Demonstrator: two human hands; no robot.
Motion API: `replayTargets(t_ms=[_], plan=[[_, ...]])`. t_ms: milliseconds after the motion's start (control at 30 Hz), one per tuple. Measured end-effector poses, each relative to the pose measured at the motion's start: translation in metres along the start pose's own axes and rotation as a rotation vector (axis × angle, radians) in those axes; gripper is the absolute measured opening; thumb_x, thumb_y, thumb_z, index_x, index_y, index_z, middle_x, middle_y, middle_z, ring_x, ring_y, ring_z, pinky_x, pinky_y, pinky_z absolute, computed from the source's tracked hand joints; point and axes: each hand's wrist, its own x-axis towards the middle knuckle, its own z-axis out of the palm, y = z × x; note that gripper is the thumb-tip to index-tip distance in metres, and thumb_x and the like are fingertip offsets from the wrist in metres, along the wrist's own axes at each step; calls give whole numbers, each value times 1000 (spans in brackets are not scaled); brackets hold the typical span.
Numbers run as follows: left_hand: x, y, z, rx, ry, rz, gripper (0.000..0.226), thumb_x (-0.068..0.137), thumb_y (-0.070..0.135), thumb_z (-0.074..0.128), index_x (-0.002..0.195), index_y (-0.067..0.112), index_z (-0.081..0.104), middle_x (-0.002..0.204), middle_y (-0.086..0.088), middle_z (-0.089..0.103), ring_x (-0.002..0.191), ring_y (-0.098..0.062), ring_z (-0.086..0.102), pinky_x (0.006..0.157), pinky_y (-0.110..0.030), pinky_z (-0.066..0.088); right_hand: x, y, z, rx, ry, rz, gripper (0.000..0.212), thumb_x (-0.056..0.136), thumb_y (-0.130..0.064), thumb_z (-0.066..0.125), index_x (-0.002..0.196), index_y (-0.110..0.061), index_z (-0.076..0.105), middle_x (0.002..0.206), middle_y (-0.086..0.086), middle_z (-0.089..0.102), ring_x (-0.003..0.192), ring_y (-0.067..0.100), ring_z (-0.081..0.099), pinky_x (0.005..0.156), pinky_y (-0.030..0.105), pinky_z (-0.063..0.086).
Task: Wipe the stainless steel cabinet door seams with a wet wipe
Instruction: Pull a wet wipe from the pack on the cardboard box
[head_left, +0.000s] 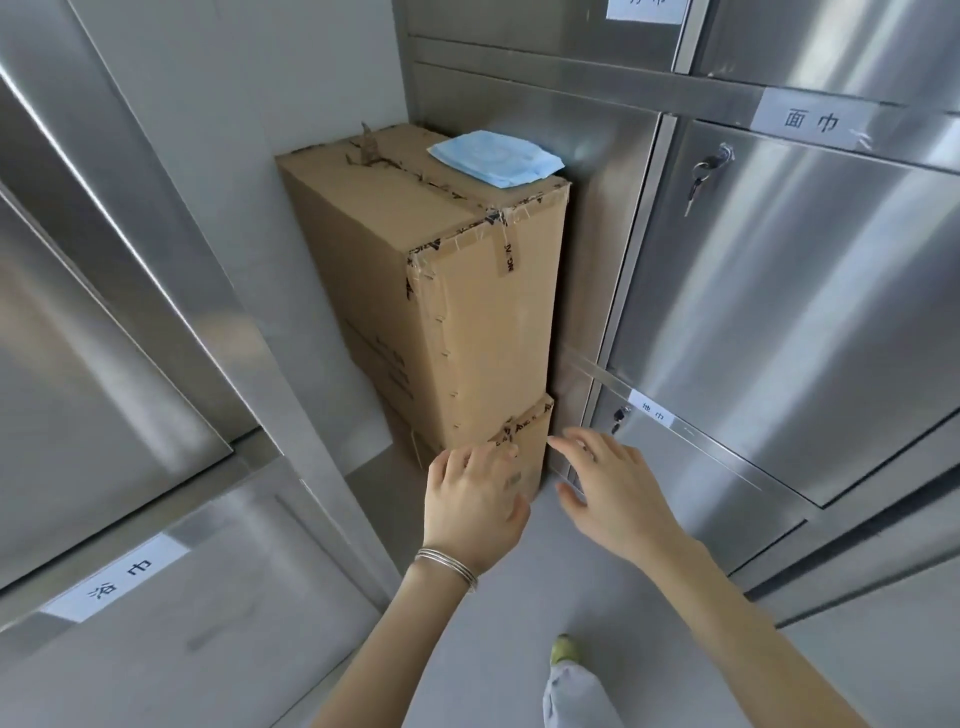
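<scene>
I see both hands low in the corner where the two steel cabinets meet. My left hand (470, 501) lies on the near top corner of the lower box (535, 431), with the fingers loosely curved over the cardboard, the thumb out to the right and nothing gripped. Thin bangles (447, 564) sit on that wrist. My right hand (610, 491) is just right of it, fingers spread and relaxed, palm down and empty. It is in front of the lower door (717, 499) of the right cabinet (779, 312), and I cannot tell if it touches the steel.

The wipe pack (496, 158), flat and blue, lies on the far right part of the top of the upper box (441, 270), against the cabinet side. It is well apart from both hands, higher and farther off, with the whole upper box between.

The door seam (631, 270) runs down just right of the boxes, and a cross strip (691, 431) with a small label lies just beyond my right fingertips. A key (619, 418) hangs in the lower door's lock, near those fingers, and another key (709, 169) hangs in the door above. The left cabinet (104, 364) fills the left side. A shoe (563, 649) shows on the grey floor (467, 649) near me.
</scene>
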Motion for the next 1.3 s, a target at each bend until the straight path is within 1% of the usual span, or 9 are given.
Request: replayTargets(t_ms=[100, 267, 400, 600, 767, 867, 967, 1133, 1300], plan=[[37, -3, 1, 1, 11, -22, 45, 68, 37, 44, 100, 21, 71, 93, 6, 68, 86, -25, 66, 80, -38, 51, 35, 18, 2, 21, -8, -17, 48, 67, -18, 77, 113, -14, 64, 107, 4, 63, 89, 30, 65, 68, 42, 53], [115, -11, -4, 56, 48, -64, 50, 72, 40, 44, 108, 17, 68, 101, 1, 68, 93, -29, 65, 84, -41, 52, 111, 50, -5, 33, 48, -81, 44, 68, -14, 78, 110, -12, 65, 107, 4, 63, 90, 30, 65, 70, 41, 53], [170, -10, -7, 124, 93, -88, 49, 72, 41, 44, 106, 16, 69, 101, 0, 70, 93, -30, 66, 78, -40, 52, 164, 73, -10, 41, 53, -137, 46, 70, -16, 74, 114, -11, 64, 113, 6, 63, 92, 31, 64, 73, 44, 53], [226, -12, -7, 179, 155, -110, 49, 74, 40, 43, 106, 15, 69, 101, -3, 70, 92, -32, 65, 78, -40, 52, 222, 100, -9, 33, 56, -203, 42, 80, -21, 68, 120, -11, 61, 121, 6, 59, 104, 30, 61, 79, 43, 50], [262, -28, -10, 180, 201, -125, 49, 73, 38, 45, 110, 15, 68, 104, -3, 69, 97, -35, 65, 79, -44, 52, 266, 105, -7, 40, 88, -240, 42, 80, -20, 69, 121, -12, 61, 120, 6, 59, 100, 29, 62, 76, 42, 50], [285, -39, -10, 175, 233, -152, 50, 76, 38, 43, 113, 17, 68, 108, -1, 68, 104, -33, 63, 84, -45, 50, 297, 108, -5, 77, 114, -233, 42, 83, -22, 64, 123, -14, 60, 122, 3, 58, 102, 28, 62, 76, 41, 50], [310, -58, -6, 159, 237, -160, 49, 78, 40, 43, 114, 18, 68, 110, -1, 68, 107, -33, 62, 87, -46, 48, 327, 110, -1, 76, 167, -231, 40, 82, -21, 67, 121, -13, 61, 120, 4, 59, 99, 29, 62, 77, 40, 49], [348, -93, -2, 203, 215, -167, 52, 77, 44, 43, 113, 17, 69, 109, -3, 69, 104, -32, 63, 85, -46, 49, 374, 111, 15, 33, 241, -204, 38, 77, -19, 74, 112, -10, 66, 114, 9, 63, 101, 33, 62, 75, 43, 50], [368, -114, 3, 222, 165, -183, 55, 76, 46, 39, 110, 17, 71, 106, -2, 69, 100, -32, 64, 82, -44, 50, 413, 113, 31, -13, 238, -138, 37, 75, -21, 77, 108, -8, 68, 113, 12, 64, 103, 37, 60, 79, 46, 51]])
